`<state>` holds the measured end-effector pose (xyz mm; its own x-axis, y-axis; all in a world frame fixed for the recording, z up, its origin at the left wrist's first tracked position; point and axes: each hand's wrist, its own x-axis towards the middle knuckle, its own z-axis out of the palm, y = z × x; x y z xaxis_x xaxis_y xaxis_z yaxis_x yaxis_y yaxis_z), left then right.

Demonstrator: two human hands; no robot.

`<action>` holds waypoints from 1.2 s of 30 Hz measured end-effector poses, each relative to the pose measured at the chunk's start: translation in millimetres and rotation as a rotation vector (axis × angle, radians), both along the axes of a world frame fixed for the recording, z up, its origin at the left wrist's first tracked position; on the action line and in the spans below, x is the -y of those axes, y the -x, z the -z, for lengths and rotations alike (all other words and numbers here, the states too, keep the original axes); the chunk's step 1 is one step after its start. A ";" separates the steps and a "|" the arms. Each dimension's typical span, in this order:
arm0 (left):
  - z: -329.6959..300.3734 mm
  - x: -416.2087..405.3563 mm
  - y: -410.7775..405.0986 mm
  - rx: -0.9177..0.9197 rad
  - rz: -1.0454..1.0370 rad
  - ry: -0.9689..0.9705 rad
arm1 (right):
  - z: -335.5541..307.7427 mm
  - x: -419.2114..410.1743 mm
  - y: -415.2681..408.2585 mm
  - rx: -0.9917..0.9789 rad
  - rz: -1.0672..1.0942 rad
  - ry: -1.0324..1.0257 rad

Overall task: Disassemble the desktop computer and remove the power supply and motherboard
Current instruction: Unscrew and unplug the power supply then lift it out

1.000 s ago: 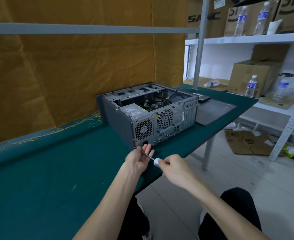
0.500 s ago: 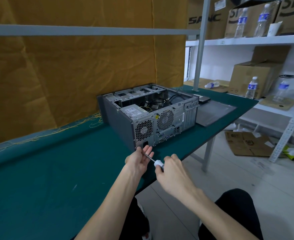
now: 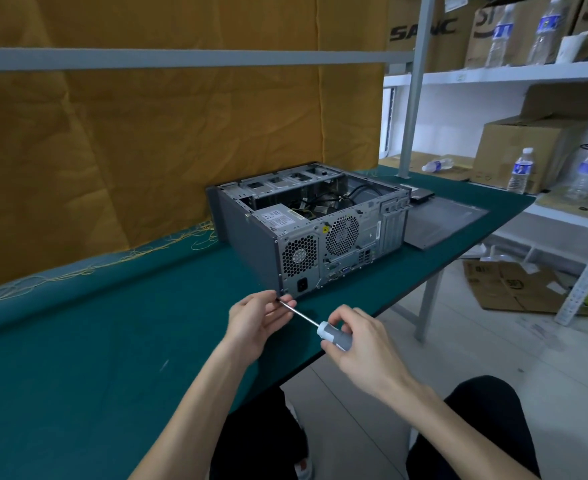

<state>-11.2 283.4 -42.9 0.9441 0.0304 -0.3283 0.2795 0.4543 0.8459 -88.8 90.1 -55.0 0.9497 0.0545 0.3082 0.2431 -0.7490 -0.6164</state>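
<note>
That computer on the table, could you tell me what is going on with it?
A person is taking it apart. The computer lies on its side on the green table, side panel already off beside it. The right hand grips a screwdriver; the left hand pinches its tip near the case's rear corner.
</note>
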 end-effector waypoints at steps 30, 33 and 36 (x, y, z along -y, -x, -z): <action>17.6 31.5 9.2 0.417 0.090 -0.949 | 37.0 24.4 -32.0 -0.242 0.238 -0.459; 23.7 60.6 2.3 0.574 0.120 -1.187 | 37.1 24.1 -33.1 -0.260 0.252 -0.469; 31.9 67.3 -2.0 0.656 0.148 -1.308 | 37.1 25.8 -35.2 -0.271 0.276 -0.452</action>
